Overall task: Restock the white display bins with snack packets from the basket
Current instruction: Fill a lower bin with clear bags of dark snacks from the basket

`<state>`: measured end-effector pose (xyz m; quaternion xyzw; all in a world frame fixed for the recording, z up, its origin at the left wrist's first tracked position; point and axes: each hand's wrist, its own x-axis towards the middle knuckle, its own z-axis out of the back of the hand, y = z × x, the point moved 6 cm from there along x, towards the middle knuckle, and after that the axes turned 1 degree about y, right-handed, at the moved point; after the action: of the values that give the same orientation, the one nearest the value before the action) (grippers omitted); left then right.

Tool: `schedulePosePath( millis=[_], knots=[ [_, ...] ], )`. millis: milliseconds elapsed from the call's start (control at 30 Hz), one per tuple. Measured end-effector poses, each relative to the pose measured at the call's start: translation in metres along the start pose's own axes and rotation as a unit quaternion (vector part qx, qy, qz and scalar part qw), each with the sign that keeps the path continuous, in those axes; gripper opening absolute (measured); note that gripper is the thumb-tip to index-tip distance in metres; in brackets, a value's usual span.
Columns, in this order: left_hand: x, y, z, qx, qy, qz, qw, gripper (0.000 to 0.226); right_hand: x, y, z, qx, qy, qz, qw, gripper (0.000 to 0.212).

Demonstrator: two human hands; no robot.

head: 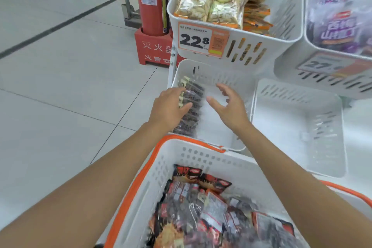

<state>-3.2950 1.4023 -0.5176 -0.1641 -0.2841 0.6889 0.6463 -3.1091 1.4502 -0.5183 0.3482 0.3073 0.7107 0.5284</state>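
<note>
A white basket [198,156] with orange handles stands at the bottom, holding several dark red and black snack packets [203,203]. Beyond it, a lower white display bin [225,78] holds a row of dark packets [192,104] standing on edge along its left side. My left hand [168,109] rests against that row, fingers extended onto the packets. My right hand [229,105] hovers over the bare right part of the same bin, fingers spread and loosely curved, holding nothing.
A second lower bin [298,94] to the right has nothing in it. Upper bins hold beige and orange packets [213,0] above a 22.8 price tag [201,40], and purple packets [338,26]. A red fire extinguisher [152,2] stands on the tiled floor at left.
</note>
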Motion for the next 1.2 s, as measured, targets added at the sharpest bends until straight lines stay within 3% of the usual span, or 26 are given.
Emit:
schedulePosePath(
  millis=[167,233,267,333,433,500,567,633,767,833,933,1067,1200],
  knots=[
    [-0.085,-0.050,0.005,-0.023,0.038,-0.031,0.999,0.032,-0.114,0.038,0.036,0.001,-0.059,0.063,0.996,0.016],
    [-0.114,-0.057,0.005,-0.031,0.059,-0.035,0.997,0.030,-0.159,0.032,0.039,0.011,-0.053,0.043,0.998,0.010],
    [-0.128,-0.056,0.006,-0.040,0.062,-0.031,0.997,0.028,-0.179,0.018,0.033,0.011,-0.010,0.006,1.000,0.009],
    [-0.155,-0.050,0.009,-0.074,0.059,-0.005,0.995,0.024,-0.216,-0.015,0.006,-0.014,0.158,-0.092,0.983,0.013],
    [-0.194,-0.032,0.006,-0.095,0.095,0.058,0.989,0.027,-0.274,-0.054,-0.037,-0.122,0.414,-0.156,0.889,0.064],
    [-0.214,-0.019,-0.001,-0.092,0.137,0.090,0.982,0.031,-0.300,-0.068,-0.050,-0.203,0.484,-0.154,0.837,0.080],
    [-0.227,-0.015,-0.005,-0.102,0.164,0.114,0.975,0.032,-0.307,-0.067,-0.050,-0.194,0.463,-0.145,0.853,0.063],
    [-0.237,-0.016,-0.014,-0.156,0.205,0.146,0.955,0.034,-0.295,-0.052,-0.038,-0.151,0.398,-0.104,0.899,0.034],
    [-0.259,-0.025,-0.040,-0.215,0.336,0.186,0.898,0.084,-0.257,0.000,-0.007,0.051,0.302,-0.077,0.949,0.014],
    [-0.250,-0.023,-0.037,-0.223,0.305,0.189,0.906,0.079,-0.241,0.020,0.005,0.109,0.253,-0.080,0.958,0.025],
    [-0.229,-0.013,-0.007,-0.247,0.206,0.184,0.929,0.035,-0.233,0.021,0.004,0.150,0.214,-0.136,0.956,0.048],
    [-0.227,0.002,0.006,-0.168,0.222,0.146,0.949,0.033,-0.270,-0.014,-0.037,-0.006,0.352,-0.163,0.922,0.081],
    [-0.237,0.001,-0.006,-0.175,0.238,0.156,0.943,0.033,-0.287,-0.046,-0.042,0.013,0.342,-0.231,0.911,0.091]
  ],
)
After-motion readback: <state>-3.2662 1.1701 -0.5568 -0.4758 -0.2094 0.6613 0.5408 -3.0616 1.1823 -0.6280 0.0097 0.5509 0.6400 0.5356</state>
